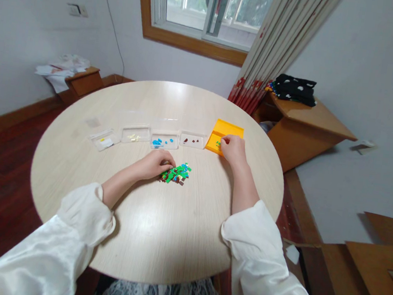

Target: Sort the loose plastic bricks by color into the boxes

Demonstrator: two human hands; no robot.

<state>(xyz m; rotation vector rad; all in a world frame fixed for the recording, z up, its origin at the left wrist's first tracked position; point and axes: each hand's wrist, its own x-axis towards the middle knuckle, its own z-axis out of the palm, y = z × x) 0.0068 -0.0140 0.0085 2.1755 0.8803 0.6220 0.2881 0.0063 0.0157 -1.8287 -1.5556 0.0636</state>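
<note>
Left hand (157, 163): fingers curled at the left edge of the loose pile of small, flat, multicoloured plastic-looking pieces (176, 173) on the round, pale wood-grain table (165, 234). Pieces: probably light, stiff, slippery; grip opposite edges. Right hand (234, 148): bent over the open yellow-orange box (230, 127). Pinch, either hand: cannot tell.
</note>
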